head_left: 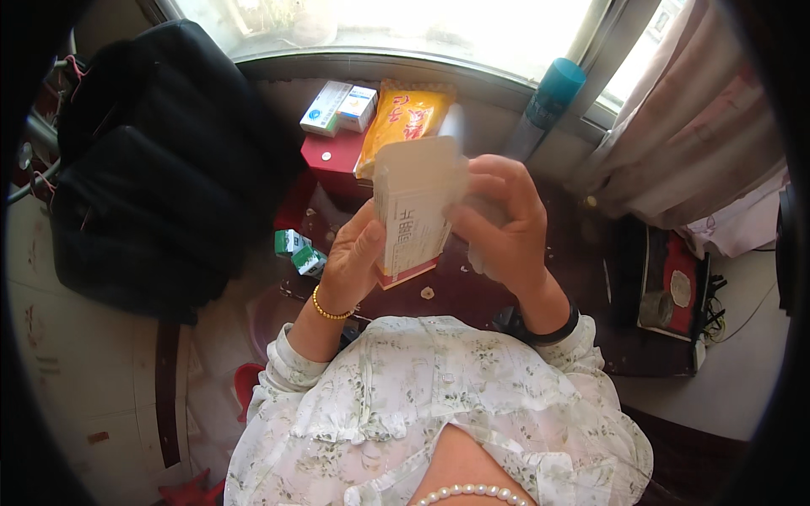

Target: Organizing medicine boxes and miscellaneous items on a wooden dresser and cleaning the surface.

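Observation:
My left hand (354,257) is closed around the side of a white medicine box (413,202) with a red lower end, held tilted up over the dark table. The box's upper end has its flap raised. Beside its right edge is my right hand (510,215), fingers bent and smeared by motion; whether they grip the box or anything else is unclear. A pale blurred piece (453,124) shows at the box's upper right corner, its kind too smeared to name.
Behind the box, a yellow packet (411,114) and small medicine boxes (327,108) rest on a red box (337,158). Green-and-white small boxes (299,253) lie at left. A teal-capped spray can (548,97) stands by the window. A black leather-like cover (169,160) fills the left.

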`<action>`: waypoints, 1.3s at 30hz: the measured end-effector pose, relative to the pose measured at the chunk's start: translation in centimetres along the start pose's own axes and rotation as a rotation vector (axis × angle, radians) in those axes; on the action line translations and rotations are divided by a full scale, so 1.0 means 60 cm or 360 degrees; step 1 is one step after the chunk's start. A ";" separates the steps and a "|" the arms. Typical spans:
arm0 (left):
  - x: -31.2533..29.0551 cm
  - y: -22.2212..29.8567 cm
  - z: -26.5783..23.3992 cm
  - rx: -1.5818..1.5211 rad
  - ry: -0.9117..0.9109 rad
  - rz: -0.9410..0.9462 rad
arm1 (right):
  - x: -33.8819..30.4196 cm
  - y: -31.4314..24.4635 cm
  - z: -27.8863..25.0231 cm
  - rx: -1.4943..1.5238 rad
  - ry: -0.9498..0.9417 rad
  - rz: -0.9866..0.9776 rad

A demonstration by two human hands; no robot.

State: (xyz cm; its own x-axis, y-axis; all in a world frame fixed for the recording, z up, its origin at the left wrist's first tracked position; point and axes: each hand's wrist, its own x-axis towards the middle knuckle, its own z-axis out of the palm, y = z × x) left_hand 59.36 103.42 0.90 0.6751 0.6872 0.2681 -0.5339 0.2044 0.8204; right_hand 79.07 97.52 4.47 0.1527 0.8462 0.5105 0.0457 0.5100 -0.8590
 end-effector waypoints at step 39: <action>0.070 -0.040 -0.044 -0.0244 0.0895 -0.0235 | 0.002 0.090 -0.002 -0.0236 0.0011 0.0303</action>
State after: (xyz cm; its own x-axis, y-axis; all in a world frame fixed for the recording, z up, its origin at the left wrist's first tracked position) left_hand 62.12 107.64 -1.27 0.3976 0.8986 -0.1858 -0.5505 0.3956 0.7352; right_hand 79.44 100.38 -0.12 0.1790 0.9236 0.3389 0.1600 0.3126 -0.9363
